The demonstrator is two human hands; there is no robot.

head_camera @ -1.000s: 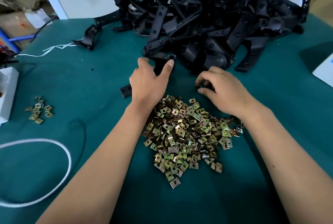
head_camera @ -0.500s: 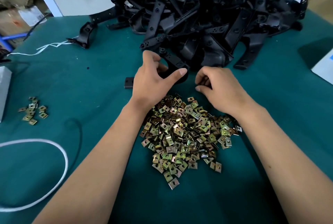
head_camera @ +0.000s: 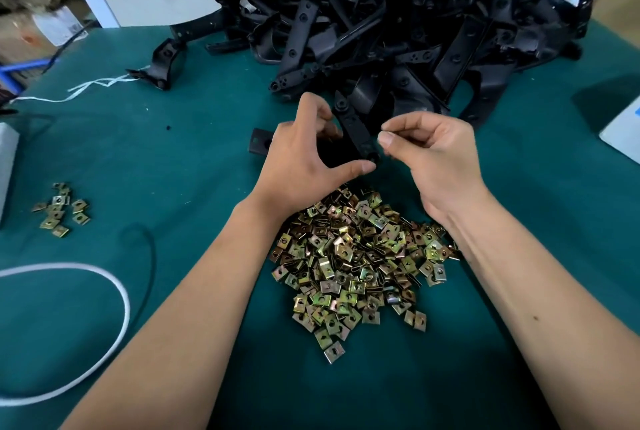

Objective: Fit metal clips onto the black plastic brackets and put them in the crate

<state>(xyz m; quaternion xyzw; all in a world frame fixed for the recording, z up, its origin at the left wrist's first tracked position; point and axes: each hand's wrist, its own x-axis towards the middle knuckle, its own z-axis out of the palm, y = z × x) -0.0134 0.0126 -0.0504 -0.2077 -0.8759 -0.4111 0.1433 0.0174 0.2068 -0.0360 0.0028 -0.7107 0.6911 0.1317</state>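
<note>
Green cloth is covering the table [head_camera: 173, 159], with a white wall running along the top of the frame and shelving with boxes showing at upper left. Black brackets are lying in a tangled pile [head_camera: 415, 31] across the upper centre and right, one stray sitting apart at upper left of the pile. Brass-coloured clips are spread in a heap [head_camera: 356, 256] at the centre, under both forearms, and a small cluster [head_camera: 60, 209] is lying at mid left. A white cord [head_camera: 114, 291] is looping at lower left. No crate is showing in the frame. The left hand [head_camera: 301, 163] is gripping one bracket [head_camera: 356, 131] just in front of the pile, fingers curled over its far end and thumb pressing near its lower tip. The right hand [head_camera: 436, 152] is pinching thumb against forefinger right beside that tip, other fingers curled; whether a clip is sitting in the pinch is too small to tell, though it seems likely. The step appears to be sliding a clip onto the bracket's end. From here the clip could be going on crooked or only partway if the pinch is misaligned with the edge, and a small clip could be slipping from the fingertips and vanishing into the heap directly below. The bracket's other end is lying close to the pile, so tugging could be dragging neighbours along.
</note>
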